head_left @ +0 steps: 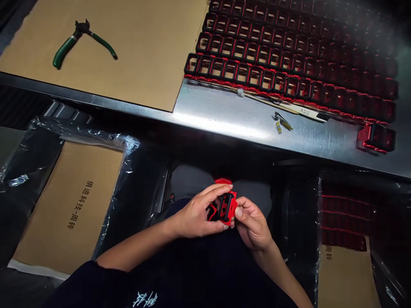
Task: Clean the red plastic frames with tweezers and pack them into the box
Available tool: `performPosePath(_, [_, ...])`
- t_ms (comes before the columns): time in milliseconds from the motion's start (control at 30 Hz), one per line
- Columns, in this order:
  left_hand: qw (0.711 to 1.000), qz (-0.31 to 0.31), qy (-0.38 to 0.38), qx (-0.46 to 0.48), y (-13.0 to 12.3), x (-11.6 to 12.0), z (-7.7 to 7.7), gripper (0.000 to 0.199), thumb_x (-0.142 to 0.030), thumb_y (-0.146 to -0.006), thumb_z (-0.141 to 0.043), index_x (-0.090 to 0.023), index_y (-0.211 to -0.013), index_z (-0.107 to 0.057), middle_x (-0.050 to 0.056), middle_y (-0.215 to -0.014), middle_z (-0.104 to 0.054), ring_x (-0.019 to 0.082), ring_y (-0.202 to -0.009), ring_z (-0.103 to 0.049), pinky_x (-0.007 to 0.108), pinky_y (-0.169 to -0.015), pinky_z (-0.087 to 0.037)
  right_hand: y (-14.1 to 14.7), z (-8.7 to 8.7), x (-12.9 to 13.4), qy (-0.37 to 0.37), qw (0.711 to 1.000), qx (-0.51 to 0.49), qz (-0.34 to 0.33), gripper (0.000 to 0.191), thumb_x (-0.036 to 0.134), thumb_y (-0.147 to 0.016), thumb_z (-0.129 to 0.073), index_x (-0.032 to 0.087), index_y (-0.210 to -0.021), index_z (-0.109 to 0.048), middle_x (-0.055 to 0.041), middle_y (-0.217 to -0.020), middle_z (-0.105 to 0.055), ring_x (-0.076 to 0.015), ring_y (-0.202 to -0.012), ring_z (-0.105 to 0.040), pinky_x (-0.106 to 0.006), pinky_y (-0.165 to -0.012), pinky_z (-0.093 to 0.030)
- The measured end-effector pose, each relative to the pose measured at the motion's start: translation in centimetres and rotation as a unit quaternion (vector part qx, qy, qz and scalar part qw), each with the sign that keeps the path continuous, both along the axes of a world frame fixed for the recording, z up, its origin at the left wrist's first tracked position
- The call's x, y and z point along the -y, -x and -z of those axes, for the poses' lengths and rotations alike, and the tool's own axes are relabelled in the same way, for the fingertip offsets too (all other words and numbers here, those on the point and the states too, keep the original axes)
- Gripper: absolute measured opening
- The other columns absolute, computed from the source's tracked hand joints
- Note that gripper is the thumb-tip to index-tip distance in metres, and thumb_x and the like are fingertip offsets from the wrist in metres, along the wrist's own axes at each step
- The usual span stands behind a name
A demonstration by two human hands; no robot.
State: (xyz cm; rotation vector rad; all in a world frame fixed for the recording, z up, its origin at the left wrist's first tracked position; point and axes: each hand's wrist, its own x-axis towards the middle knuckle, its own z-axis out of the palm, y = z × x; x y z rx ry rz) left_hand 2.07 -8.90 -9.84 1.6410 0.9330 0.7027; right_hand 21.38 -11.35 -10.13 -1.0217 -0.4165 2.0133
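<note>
My left hand (pixel 201 214) is wrapped round a red and black plastic part (pixel 227 208), fingers over its top and thumb along its lower edge. My right hand (pixel 253 222) is at the part's right side, thumb and forefinger pinched at its red edge. Whether those fingers grip the part itself or some small bit on it, I cannot make out. Both hands are above my lap, in front of the metal bench. Behind the left fingers a bit of another red thing (pixel 223 181) shows, mostly hidden.
Rows of similar black and red parts (pixel 255 77) stand on the metal bench (pixel 218 111). One part (pixel 376 137) sits apart at right. Green-handled cutters (pixel 81 38) lie on cardboard (pixel 128 60). A small clipper (pixel 282 122) and a swab stick (pixel 269 102) are near the edge. Plastic-lined bins (pixel 128 147) flank me.
</note>
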Motion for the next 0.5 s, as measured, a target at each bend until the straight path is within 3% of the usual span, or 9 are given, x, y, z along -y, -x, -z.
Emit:
performPosePath(367, [0.999,-0.021,-0.046,0.002,0.15,-0.40,0.20,0.079,-0.028,-0.077,-0.082,-0.024,-0.148,-0.047,0.015,-0.142,-0.062,0.030,-0.133,-0.060,0.048,-0.112,-0.052,0.19,0.11,-0.66,-0.046,0.999,0.016,0.003,0.025,0.042,-0.076,-0.088,0.021,-0.084,-0.076,0.0018,-0.062,-0.069,-0.0094,-0.052,-0.059,-0.021,-0.053,-0.050])
performPosePath(500, [0.999,-0.029,-0.024,0.005,0.25,-0.38,0.30,0.079,-0.031,-0.075,-0.085,-0.024,-0.145,-0.049,0.015,-0.141,-0.062,0.030,-0.129,-0.062,0.046,-0.106,-0.056,-0.41,0.17,-0.78,-0.081,0.993,0.089,-0.015,0.029,0.049,-0.080,-0.083,0.021,-0.084,-0.077,0.0007,-0.062,-0.070,-0.0116,-0.052,-0.061,-0.024,-0.053,-0.053])
